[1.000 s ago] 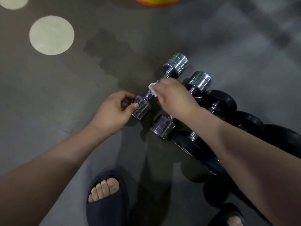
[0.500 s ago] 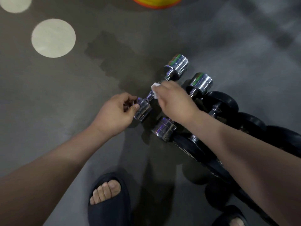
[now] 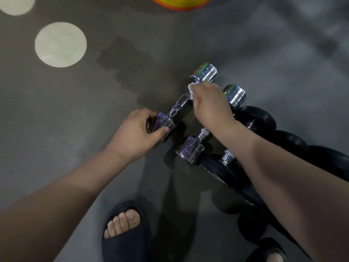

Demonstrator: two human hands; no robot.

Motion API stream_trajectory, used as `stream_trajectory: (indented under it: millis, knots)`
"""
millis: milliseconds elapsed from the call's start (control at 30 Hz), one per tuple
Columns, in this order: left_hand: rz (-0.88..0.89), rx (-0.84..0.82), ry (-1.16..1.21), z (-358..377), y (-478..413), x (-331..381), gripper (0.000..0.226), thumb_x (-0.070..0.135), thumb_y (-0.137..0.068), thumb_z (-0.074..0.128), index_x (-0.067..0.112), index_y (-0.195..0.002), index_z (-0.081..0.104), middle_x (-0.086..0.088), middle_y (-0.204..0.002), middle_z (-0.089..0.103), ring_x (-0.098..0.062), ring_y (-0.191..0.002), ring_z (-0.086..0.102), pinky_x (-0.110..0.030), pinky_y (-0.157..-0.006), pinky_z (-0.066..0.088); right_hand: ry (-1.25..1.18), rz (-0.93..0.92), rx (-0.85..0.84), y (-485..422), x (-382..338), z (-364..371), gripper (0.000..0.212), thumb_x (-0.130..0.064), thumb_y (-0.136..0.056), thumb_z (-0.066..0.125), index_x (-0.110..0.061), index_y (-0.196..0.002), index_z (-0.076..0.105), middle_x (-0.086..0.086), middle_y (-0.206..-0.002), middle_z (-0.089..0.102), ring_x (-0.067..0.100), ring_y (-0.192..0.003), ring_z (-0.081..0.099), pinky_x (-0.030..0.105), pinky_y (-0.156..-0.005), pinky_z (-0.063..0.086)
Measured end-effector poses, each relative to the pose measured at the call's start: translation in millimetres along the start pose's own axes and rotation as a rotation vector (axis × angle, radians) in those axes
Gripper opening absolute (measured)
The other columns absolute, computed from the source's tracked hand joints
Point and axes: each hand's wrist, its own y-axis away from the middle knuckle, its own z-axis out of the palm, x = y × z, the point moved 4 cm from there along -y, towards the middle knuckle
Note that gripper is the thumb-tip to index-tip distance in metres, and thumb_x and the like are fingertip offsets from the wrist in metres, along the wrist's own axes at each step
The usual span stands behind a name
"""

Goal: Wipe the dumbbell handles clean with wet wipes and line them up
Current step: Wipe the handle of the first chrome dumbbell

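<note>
The left hand [image 3: 136, 135] grips the shiny dumbbell [image 3: 179, 105] by its round end. Just past it, the right hand [image 3: 209, 104] pinches a white wipe [image 3: 191, 91] on the bumpy bar.

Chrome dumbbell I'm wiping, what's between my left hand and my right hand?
In the head view, only its bare handle runs between the left hand on the near weight and the right hand holding the wipe.

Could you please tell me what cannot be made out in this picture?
Head view:
Wipe: mostly hidden inside the right hand.
Second chrome dumbbell: handle mostly covered by the right wrist.
Black dumbbells: partly hidden behind the right forearm, cut by the right edge; number unclear.
Orange-yellow object: cut off by the top edge.
</note>
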Motion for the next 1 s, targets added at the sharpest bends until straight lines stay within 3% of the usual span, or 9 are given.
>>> stream_trajectory:
  millis: [67,167,233,400,567,700,867,1000]
  knots:
    - [0.002,-0.003,0.007,0,0,0,0.042,0.044,-0.082,0.077,0.019,-0.115,0.066,0.003,-0.102,0.06,-0.014,-0.094,0.059,-0.025,-0.085,0.046,-0.034,-0.045,-0.01,7,-12,5,0.019,-0.005,-0.093,0.048,-0.004,-0.098,0.066,0.012,-0.083,0.056,0.032,-0.081,0.052,0.032,-0.066,0.028]
    - [-0.022,-0.009,0.015,-1,-2,-2,0.042,0.043,-0.082,0.078,0.02,-0.114,0.067,0.002,-0.103,0.062,-0.015,-0.095,0.06,-0.026,-0.085,0.046,-0.13,-0.285,-0.161,30,-33,9,0.019,-0.004,-0.091,0.05,-0.003,-0.102,0.065,0.012,-0.086,0.059,0.03,-0.082,0.053,0.035,-0.07,0.041]
    - [-0.02,-0.008,0.015,-1,-2,-2,0.04,0.043,-0.082,0.078,0.02,-0.113,0.067,0.002,-0.102,0.062,-0.015,-0.095,0.06,-0.026,-0.084,0.046,-0.088,-0.332,-0.184,27,-30,6,0.018,-0.003,-0.091,0.053,-0.005,-0.102,0.066,0.011,-0.086,0.059,0.029,-0.082,0.053,0.038,-0.072,0.047]
    - [0.006,-0.006,0.009,-1,-3,-4,0.038,0.042,-0.084,0.076,0.019,-0.113,0.068,0.003,-0.101,0.063,-0.014,-0.095,0.058,-0.023,-0.081,0.041,-0.068,-0.078,0.001,7,-15,6,0.02,-0.008,-0.094,0.048,-0.005,-0.1,0.067,0.013,-0.085,0.059,0.035,-0.082,0.055,0.04,-0.07,0.045]
    - [-0.023,-0.02,0.037,0,-5,-6,0.041,0.05,-0.08,0.075,0.023,-0.11,0.067,0.003,-0.101,0.064,-0.014,-0.093,0.061,-0.029,-0.084,0.049,-0.097,-0.304,-0.187,18,-32,4,0.022,-0.005,-0.091,0.051,-0.007,-0.103,0.068,0.012,-0.086,0.058,0.032,-0.086,0.055,0.035,-0.071,0.044]
    - [-0.031,-0.017,0.062,4,-2,-5,0.048,0.052,-0.075,0.077,0.023,-0.111,0.065,0.002,-0.104,0.06,-0.013,-0.091,0.061,-0.032,-0.087,0.052,-0.013,-0.029,-0.009,-2,-10,-2,0.022,-0.007,-0.094,0.052,-0.003,-0.101,0.072,0.016,-0.087,0.058,0.038,-0.088,0.057,0.033,-0.069,0.035]
    - [-0.008,0.01,0.037,5,1,2,0.044,0.042,-0.073,0.084,0.022,-0.107,0.064,0.007,-0.097,0.053,-0.01,-0.087,0.057,-0.023,-0.081,0.046,-0.092,-0.325,-0.201,24,-35,7,0.032,-0.015,-0.093,0.043,-0.004,-0.101,0.071,0.013,-0.089,0.06,0.035,-0.088,0.057,0.038,-0.073,0.05]
    - [0.009,0.02,0.029,6,4,6,0.045,0.043,-0.071,0.085,0.022,-0.104,0.063,0.012,-0.094,0.048,-0.008,-0.085,0.054,-0.012,-0.073,0.037,-0.048,-0.03,-0.012,6,-4,-3,0.027,-0.009,-0.095,0.051,-0.005,-0.11,0.073,0.017,-0.093,0.063,0.039,-0.092,0.059,0.034,-0.076,0.043]
